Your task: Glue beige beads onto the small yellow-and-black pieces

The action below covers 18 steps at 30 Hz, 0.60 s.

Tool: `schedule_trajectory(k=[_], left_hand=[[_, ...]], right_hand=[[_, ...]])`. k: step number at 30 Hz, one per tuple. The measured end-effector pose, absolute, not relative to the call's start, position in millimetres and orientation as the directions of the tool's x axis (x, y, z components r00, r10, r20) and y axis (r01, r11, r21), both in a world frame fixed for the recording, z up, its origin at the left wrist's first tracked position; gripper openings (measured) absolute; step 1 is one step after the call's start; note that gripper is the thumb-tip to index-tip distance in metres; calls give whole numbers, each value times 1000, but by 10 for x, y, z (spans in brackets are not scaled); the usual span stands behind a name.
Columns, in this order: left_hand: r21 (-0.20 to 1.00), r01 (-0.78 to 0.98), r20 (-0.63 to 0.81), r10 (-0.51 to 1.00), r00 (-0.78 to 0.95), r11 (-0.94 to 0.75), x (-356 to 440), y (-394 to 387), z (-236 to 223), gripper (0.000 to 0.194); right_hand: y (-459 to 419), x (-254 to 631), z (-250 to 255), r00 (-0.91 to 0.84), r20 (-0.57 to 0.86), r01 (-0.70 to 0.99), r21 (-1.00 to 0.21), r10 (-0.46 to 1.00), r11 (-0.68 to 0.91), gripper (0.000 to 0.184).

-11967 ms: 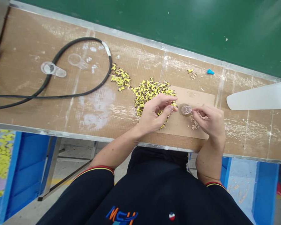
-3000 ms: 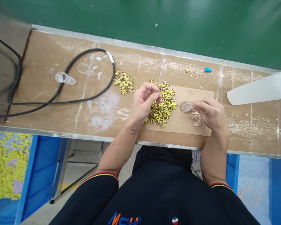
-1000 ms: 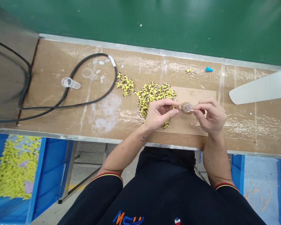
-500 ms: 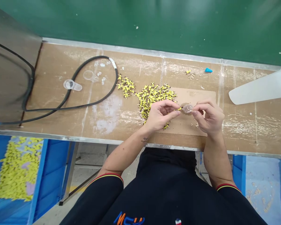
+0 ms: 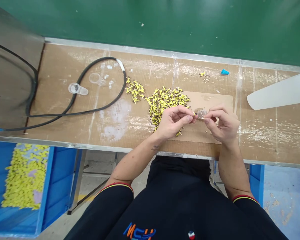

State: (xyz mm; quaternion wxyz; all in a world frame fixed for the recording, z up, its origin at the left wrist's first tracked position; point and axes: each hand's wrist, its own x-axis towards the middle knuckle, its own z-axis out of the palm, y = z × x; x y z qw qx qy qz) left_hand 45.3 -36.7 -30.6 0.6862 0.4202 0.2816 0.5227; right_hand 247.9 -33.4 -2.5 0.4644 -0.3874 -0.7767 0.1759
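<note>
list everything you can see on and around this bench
bench top: one, brown cardboard, metal-edged, across the view
green panel: one, green, behind the bench
cable: one, black, looped at left
clear plastic pieces: two, clear, inside the cable loop
yellow pieces: two heaps, yellow, mid-bench
cardboard sheet: one, tan, under the hands
tan pieces: small scatters, pale tan, far side of the sheet
wedge: one, blue, far edge
blade: one, white, right end
bins: two, blue, below the bench, left one full of yellow pieces
round clear piece: one, clear, at the right fingers
left hand: fingers pinch a small yellow piece
right hand: fingers at the round clear piece
</note>
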Motion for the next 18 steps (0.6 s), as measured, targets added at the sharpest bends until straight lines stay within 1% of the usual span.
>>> schedule_trajectory(k=[2, 5, 10, 14, 18], left_hand=[[862, -496, 56, 956, 287, 99, 462, -364, -310, 27], [856, -510, 71, 957, 280, 86, 468, -355, -305, 38], [868, -481, 40, 948, 315, 123, 471, -361, -292, 27], [877, -473, 66, 953, 296, 86, 495, -367, -298, 28], [882, -470, 86, 964, 254, 45, 518, -361, -299, 24]], right_hand=[[-335, 2468, -31, -264, 586, 419, -646, 766, 638, 9], [-340, 2443, -41, -255, 588, 388, -665, 767, 638, 8], [-357, 2388, -50, -267, 555, 362, -700, 788, 616, 8], [-360, 2363, -55, -263, 530, 377, -712, 806, 592, 9], [-355, 2354, -62, -249, 533, 396, -706, 809, 587, 12]])
